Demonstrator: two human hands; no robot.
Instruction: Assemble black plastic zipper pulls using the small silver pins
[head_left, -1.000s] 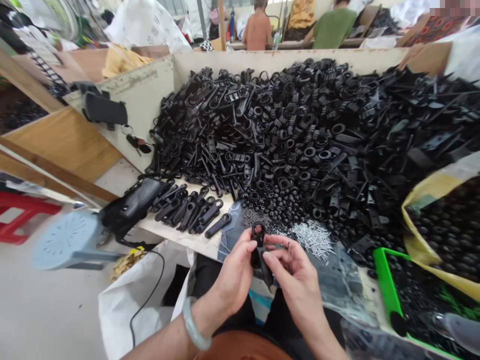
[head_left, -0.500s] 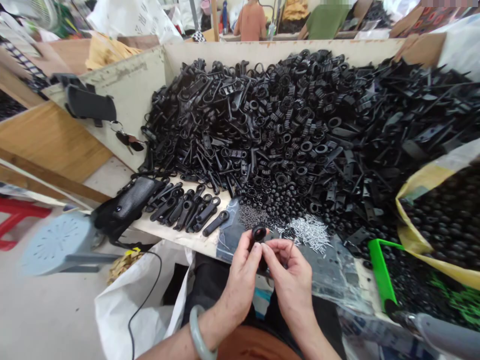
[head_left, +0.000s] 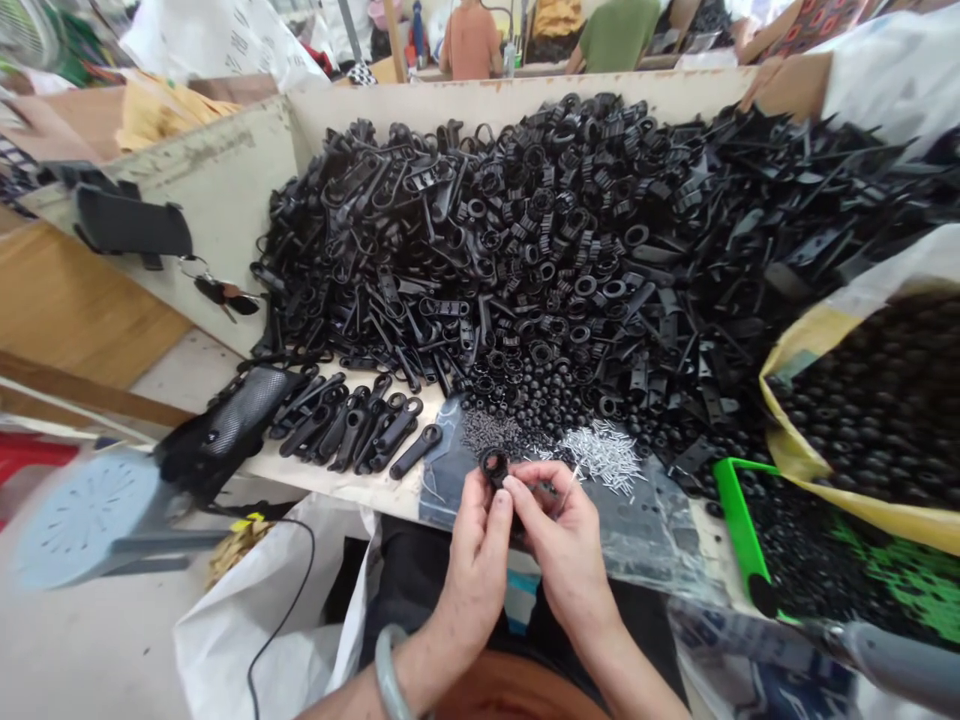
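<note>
My left hand [head_left: 482, 535] pinches a black plastic part with a round ring end [head_left: 488, 474], held upright above the table's front edge. The thumb and fingertips of my right hand [head_left: 562, 530] are closed against the same part from the right. A thin pale sliver shows by the right fingers; what they hold is mostly hidden. Just behind the hands lie a heap of silver pins [head_left: 604, 455] and a pile of tiny dark pieces [head_left: 489, 432]. To the left, several black ring-ended handles [head_left: 416, 450] lie in a loose row.
A large mound of black plastic parts [head_left: 525, 230] fills the wooden-walled bench. At right stand a yellow-edged sack [head_left: 795, 350] of black balls and a green tray [head_left: 739, 535]. A black pouch [head_left: 232, 425] and a blue stool [head_left: 90, 510] are at left. Two people sit beyond.
The whole view has shifted, so the bench contents sit further left. Both hands stay together at the ring-ended part, whose ring is turned slightly.
</note>
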